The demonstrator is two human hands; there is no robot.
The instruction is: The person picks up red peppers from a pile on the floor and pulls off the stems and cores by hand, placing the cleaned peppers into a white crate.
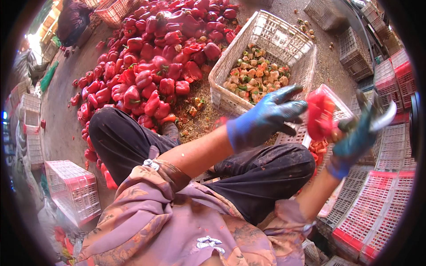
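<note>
My left hand (pixel 269 114), in a blue coated work glove, is raised over my bent knee with its fingers apart and nothing in its grip. Just beyond its fingertips is a blurred red bell pepper (pixel 319 116), between my two hands and above a pale plastic crate (pixel 332 96) that holds red pepper pieces (pixel 319 149). My gloved right hand (pixel 354 136) grips a knife, whose blurred metal blade (pixel 383 117) points outward to the right. Whether the pepper touches the right hand's fingers, I cannot tell.
A large whitish crate (pixel 226 94) before me holds cut pepper cores (pixel 256 74). To its left spreads a big heap of red bell peppers (pixel 143 78). Stacked crates (pixel 366 199) line my right side; another crate (pixel 71 189) stands at left. A person (pixel 73 23) crouches at upper left.
</note>
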